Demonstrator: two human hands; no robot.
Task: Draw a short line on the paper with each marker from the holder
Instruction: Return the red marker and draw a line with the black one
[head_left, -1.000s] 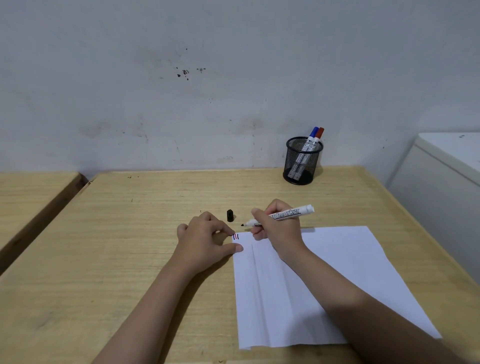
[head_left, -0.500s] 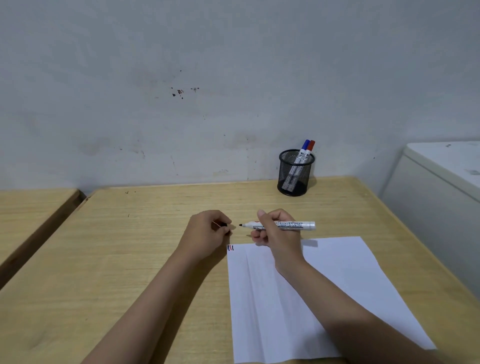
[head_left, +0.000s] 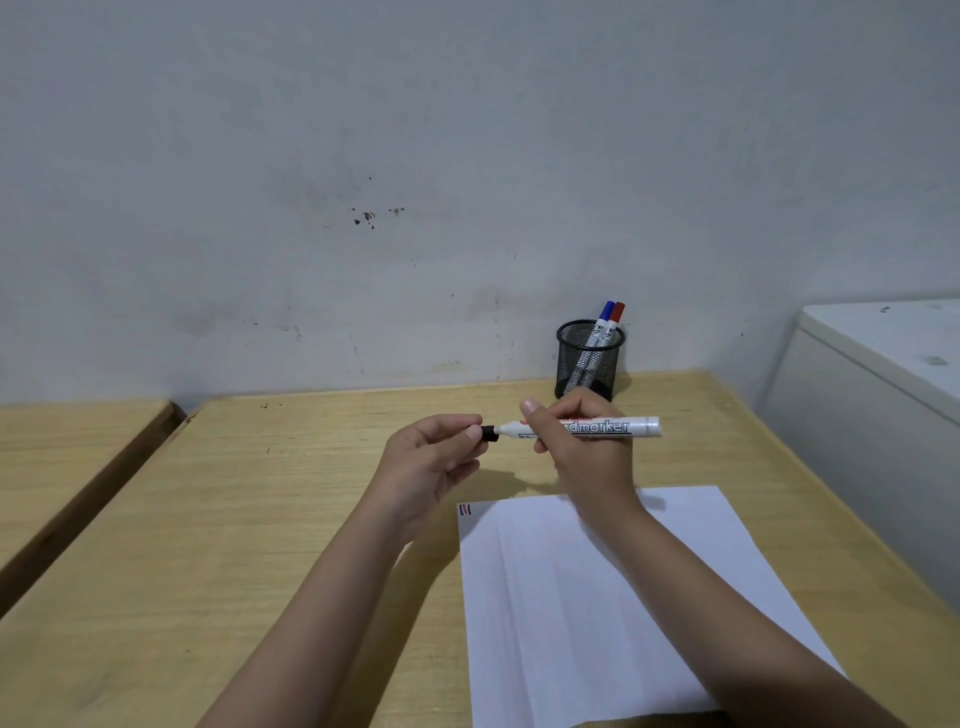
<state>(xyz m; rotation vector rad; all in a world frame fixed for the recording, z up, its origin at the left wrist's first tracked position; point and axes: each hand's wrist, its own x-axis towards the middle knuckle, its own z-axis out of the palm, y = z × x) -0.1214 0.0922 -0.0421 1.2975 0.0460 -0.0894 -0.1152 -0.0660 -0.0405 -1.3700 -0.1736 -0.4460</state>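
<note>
My right hand (head_left: 582, 452) grips a white marker (head_left: 608, 427) held level above the table, its tip pointing left. My left hand (head_left: 431, 462) pinches the small black cap (head_left: 488, 433), which sits on the marker's tip. A white sheet of paper (head_left: 597, 597) lies on the table below my right arm, with short blue, red and dark lines (head_left: 465, 510) at its far left corner. A black mesh holder (head_left: 588, 358) stands at the back of the table with a blue-capped marker (head_left: 605, 314) and a red-capped marker (head_left: 616, 316) in it.
The wooden table (head_left: 260, 519) meets a stained grey wall at the back. A second wooden surface (head_left: 67, 447) lies to the left across a gap. A white cabinet (head_left: 878, 395) stands at the right edge.
My left hand picked the black cap off the table and brought it onto the marker's tip. My right hand lifted the marker off the paper and levelled it. The view tilted up.
</note>
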